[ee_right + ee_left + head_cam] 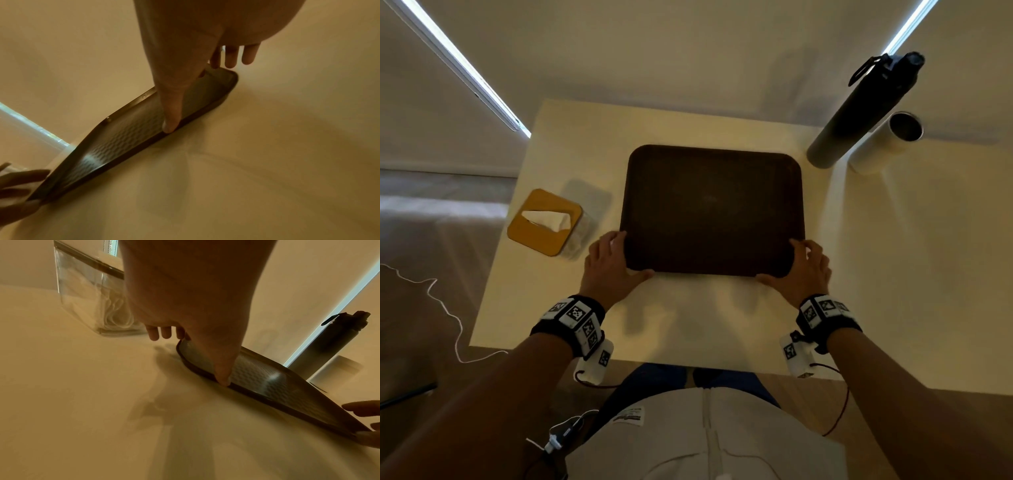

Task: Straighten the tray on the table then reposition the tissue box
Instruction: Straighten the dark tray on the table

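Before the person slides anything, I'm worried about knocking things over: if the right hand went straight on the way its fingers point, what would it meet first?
Probably the tall dark cylindrical bottle beyond the right hand; depth is unclear.

Tissue box crowds tray's left edge

Dim, warm-toned pictures with cold daylight slits

We see bluish light leaking past the blind edges behind the table, soft hand shadows on its near side, a glare streak on the tray, blurred wrist views, and wide-angle bending towards the borders.
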`<control>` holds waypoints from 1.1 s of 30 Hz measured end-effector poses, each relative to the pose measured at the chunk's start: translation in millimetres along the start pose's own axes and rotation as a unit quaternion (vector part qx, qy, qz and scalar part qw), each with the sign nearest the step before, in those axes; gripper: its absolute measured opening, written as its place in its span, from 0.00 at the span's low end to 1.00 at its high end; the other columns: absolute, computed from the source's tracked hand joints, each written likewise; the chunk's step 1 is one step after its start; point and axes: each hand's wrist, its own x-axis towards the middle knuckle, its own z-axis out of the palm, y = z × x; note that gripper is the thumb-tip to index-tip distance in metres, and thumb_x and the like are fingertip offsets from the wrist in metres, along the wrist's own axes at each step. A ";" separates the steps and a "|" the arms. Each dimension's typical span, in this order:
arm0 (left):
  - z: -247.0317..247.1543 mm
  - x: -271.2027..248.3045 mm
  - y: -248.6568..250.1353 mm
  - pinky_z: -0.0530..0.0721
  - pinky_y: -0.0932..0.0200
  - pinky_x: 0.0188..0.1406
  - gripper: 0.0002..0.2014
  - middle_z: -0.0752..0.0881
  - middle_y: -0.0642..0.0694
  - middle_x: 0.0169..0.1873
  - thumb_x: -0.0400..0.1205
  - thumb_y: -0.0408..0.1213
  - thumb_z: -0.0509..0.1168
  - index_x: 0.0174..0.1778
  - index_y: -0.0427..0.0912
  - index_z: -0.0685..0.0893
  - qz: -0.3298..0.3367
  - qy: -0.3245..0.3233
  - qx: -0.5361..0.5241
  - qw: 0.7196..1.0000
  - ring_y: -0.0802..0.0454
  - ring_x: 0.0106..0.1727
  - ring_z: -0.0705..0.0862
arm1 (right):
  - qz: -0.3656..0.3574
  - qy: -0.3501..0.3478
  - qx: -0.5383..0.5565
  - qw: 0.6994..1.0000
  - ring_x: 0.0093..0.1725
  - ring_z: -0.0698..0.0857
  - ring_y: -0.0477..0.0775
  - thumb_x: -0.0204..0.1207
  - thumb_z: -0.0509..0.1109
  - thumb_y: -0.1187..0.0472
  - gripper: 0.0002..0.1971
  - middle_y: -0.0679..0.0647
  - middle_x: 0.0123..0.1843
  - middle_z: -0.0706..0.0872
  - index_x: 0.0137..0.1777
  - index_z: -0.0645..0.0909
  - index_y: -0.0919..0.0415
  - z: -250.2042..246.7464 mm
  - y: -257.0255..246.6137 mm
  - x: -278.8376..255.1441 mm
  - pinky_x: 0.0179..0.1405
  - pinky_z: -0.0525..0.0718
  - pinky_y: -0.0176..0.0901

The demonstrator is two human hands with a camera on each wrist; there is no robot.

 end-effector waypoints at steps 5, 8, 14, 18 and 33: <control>-1.1 -0.8 -3.7 0.69 0.36 0.75 0.55 0.65 0.39 0.79 0.67 0.70 0.73 0.84 0.44 0.59 -0.039 -0.012 -0.013 0.999 0.36 0.79 0.62 | 0.037 -0.026 -0.022 0.999 0.77 0.62 0.70 0.56 0.77 0.28 0.59 0.61 0.80 0.60 0.82 0.54 0.52 -2.5 13.6 4.1 0.75 0.64 0.67; -5.2 3.7 -2.5 0.71 0.35 0.74 0.55 0.66 0.38 0.78 0.67 0.70 0.73 0.84 0.45 0.59 -0.039 -0.021 -0.011 0.999 0.36 0.79 0.63 | 0.043 -0.025 -0.012 0.999 0.76 0.65 0.70 0.55 0.79 0.29 0.59 0.63 0.78 0.64 0.82 0.55 0.52 -2.1 11.6 8.1 0.74 0.66 0.68; -17.6 28.9 0.9 0.71 0.34 0.74 0.54 0.71 0.36 0.76 0.68 0.67 0.74 0.83 0.43 0.60 -0.041 -0.033 -0.008 0.999 0.34 0.77 0.67 | 0.048 -0.024 0.002 0.999 0.75 0.66 0.71 0.52 0.79 0.28 0.61 0.63 0.77 0.66 0.82 0.54 0.51 -3.2 0.3 30.1 0.74 0.67 0.69; -29.3 53.1 8.1 0.70 0.35 0.73 0.51 0.70 0.36 0.76 0.71 0.63 0.75 0.84 0.43 0.59 -0.057 -0.047 -0.008 0.997 0.33 0.78 0.65 | 0.057 -0.022 0.008 0.998 0.75 0.65 0.71 0.53 0.80 0.30 0.61 0.63 0.78 0.65 0.82 0.54 0.51 -7.3 -13.1 49.2 0.74 0.67 0.68; -47.4 96.5 16.7 0.73 0.36 0.71 0.48 0.70 0.32 0.74 0.73 0.57 0.76 0.83 0.40 0.61 -0.064 -0.081 -0.013 0.995 0.32 0.75 0.69 | 0.069 -0.011 0.032 0.997 0.74 0.65 0.70 0.53 0.83 0.34 0.59 0.62 0.76 0.64 0.81 0.56 0.51 -11.3 -33.9 76.4 0.75 0.66 0.66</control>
